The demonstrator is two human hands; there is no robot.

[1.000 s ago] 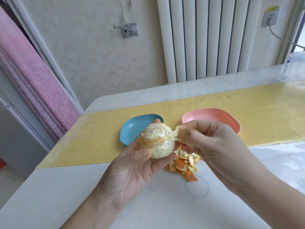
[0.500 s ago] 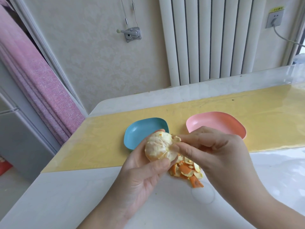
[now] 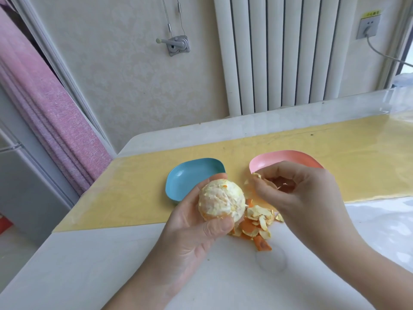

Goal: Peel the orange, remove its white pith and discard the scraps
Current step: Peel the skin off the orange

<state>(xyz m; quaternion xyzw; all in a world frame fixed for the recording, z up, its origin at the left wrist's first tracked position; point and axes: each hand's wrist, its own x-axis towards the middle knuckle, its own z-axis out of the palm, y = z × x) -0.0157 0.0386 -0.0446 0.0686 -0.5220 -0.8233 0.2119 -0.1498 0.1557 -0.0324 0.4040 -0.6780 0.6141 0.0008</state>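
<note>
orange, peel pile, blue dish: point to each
orange [image 3: 221, 202]: head view, middle of the pithy surface
peel pile [image 3: 257, 220]: head view, centre of the heap
blue dish [image 3: 190, 177]: head view, bare inside floor

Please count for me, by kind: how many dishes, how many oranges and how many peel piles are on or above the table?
Dishes: 2 (blue dish, pink dish)
Orange: 1
Peel pile: 1
Total: 4

left hand [image 3: 196, 231] grips the peeled orange [image 3: 221, 203], thumb on its near side. right hand [image 3: 297, 193] just beside it pinches a pith scrap [image 3: 257, 176]. peel pile [image 3: 257, 224] sits under and between both hands, blue dish [image 3: 192, 180] and pink dish [image 3: 279, 158] just past the fingers.
</note>
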